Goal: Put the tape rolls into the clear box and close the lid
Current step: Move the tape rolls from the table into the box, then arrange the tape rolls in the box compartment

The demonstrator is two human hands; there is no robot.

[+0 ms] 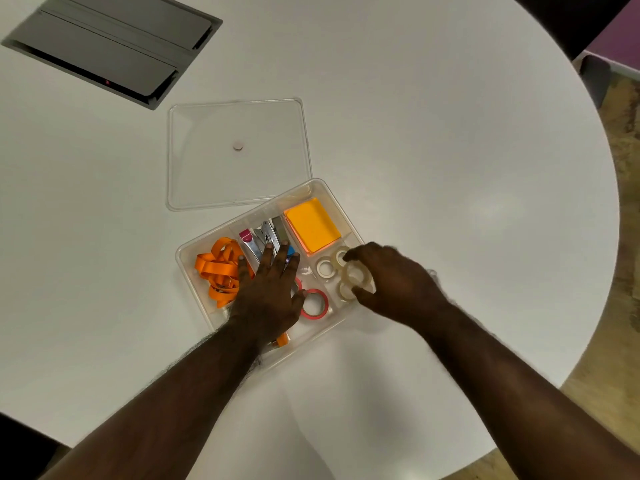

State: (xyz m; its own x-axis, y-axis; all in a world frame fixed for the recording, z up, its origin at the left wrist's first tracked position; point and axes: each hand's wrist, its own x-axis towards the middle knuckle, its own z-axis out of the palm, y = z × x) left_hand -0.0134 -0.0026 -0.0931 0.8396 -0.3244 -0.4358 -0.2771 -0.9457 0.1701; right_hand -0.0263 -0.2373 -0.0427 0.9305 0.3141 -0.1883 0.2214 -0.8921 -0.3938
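The clear box (194, 247) sits open on the white table, split into compartments. Its clear lid (239, 174) lies flat just behind it. In the box's right compartment lie a white tape roll (325, 268), clear tape rolls and a red tape roll (314, 304). My right hand (394, 282) hovers over that compartment, fingers curled around a clear tape roll (351, 277). My left hand (273, 289) rests flat, fingers spread, on the box's middle contents.
The box also holds an orange lanyard (216, 270), staplers (266, 237) and an orange sticky-note pad (311, 225). A grey cable hatch (110, 43) is set into the table at the far left. The round table edge (602, 271) curves on the right.
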